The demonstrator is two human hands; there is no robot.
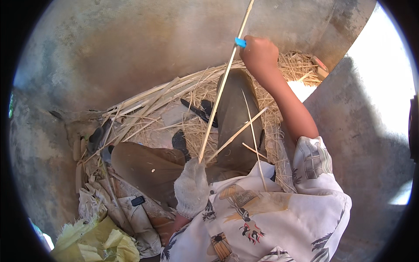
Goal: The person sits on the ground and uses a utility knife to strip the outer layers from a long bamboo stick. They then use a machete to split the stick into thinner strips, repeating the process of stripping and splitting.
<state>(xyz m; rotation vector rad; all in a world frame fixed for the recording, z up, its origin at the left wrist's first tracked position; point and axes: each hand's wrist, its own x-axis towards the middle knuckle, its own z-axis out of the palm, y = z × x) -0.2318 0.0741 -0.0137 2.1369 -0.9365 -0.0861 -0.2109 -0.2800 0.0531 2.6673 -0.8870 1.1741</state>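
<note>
A long, pale bamboo strip [220,94] runs slantwise from my lap up past the top edge of the view. Its lower end goes into my left hand [192,190], which wears a whitish knitted glove and is closed around it. Higher up, my bare right hand [260,53] makes a fist around a small bright blue piece [240,42]. This piece touches the strip; most of it is hidden in the fist, so its kind cannot be told. Across my right thigh lie some thin loose strips [238,134].
Straw-like shavings [200,137] cover the ground around my legs. Several longer strips [152,94] lie along the foot of a curved grey wall [131,48]. Dark sandals [198,111] rest between my legs. Yellow woven sacking [98,242] and pale cloth [146,222] are at lower left.
</note>
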